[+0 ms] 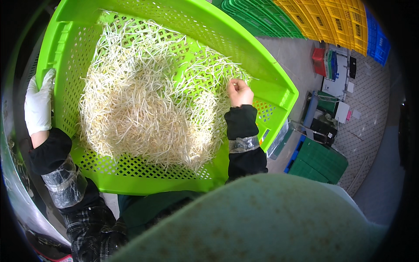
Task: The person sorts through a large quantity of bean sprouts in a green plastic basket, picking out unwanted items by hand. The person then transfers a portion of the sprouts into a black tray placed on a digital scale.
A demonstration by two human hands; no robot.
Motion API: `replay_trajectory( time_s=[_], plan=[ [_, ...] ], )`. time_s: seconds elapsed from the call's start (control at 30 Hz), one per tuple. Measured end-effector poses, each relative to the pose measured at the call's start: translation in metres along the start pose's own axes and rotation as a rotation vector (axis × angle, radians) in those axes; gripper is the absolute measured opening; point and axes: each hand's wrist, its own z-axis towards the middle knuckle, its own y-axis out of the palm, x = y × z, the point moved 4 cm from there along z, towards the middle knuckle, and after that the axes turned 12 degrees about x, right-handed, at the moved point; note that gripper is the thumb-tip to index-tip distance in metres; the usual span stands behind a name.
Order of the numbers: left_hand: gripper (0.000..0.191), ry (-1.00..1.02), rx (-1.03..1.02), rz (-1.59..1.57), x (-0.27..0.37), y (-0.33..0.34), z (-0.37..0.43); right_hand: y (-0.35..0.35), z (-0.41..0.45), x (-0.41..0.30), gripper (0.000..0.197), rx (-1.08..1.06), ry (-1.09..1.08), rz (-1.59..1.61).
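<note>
A bright lime-green perforated plastic crate [131, 186] fills the middle of the view. Inside lies a loose heap of bean sprouts [131, 108], thickest at the left and near side and thin towards the far right, where the lattice floor shows. My left hand [39, 104], in a white glove, grips the crate's left rim. Its fingers are partly hidden by that rim. Within the crate, at the right edge of the sprouts, my bare right hand [240, 93] has its fingers curled and fingertips together. Whether a sprout is pinched between them I cannot tell.
Stacked green crates [258, 19], yellow crates [327, 21] and blue crates [378, 39] stand beyond at upper right. Green panels [317, 160] and assorted items lie on the floor at right. A curved shiny metal edge [32, 203] runs along the left.
</note>
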Motion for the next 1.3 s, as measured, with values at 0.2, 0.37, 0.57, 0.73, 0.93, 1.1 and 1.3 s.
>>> replay_trajectory(
  time_s=[0.2,0.37,0.57,0.73,0.93,1.1,1.3],
  plan=[
    [0.035,0.018,0.052,0.058,0.013,-0.005,-0.005,-0.075,0.011,-0.050,0.012,0.167,-0.189,0.339],
    [0.032,0.004,0.027,0.037,0.019,-0.005,-0.007,-0.134,0.130,-0.048,0.023,0.423,-0.051,0.418],
    [0.031,-0.040,0.008,0.015,0.012,-0.009,-0.006,-0.119,0.112,-0.026,0.025,0.554,-0.223,0.425],
    [0.031,0.042,0.004,-0.004,0.017,0.001,-0.006,-0.128,0.127,-0.011,0.017,0.541,-0.219,0.207],
    [0.031,-0.002,0.026,0.070,0.018,0.001,-0.009,-0.125,0.128,-0.016,0.022,0.508,-0.097,0.350],
    [0.034,-0.030,-0.034,-0.004,0.011,-0.005,-0.003,-0.109,0.126,-0.015,0.018,0.288,0.169,0.720],
    [0.035,-0.008,0.002,0.085,0.012,0.000,-0.002,-0.109,0.130,-0.013,0.011,0.182,0.107,0.641]
  ],
)
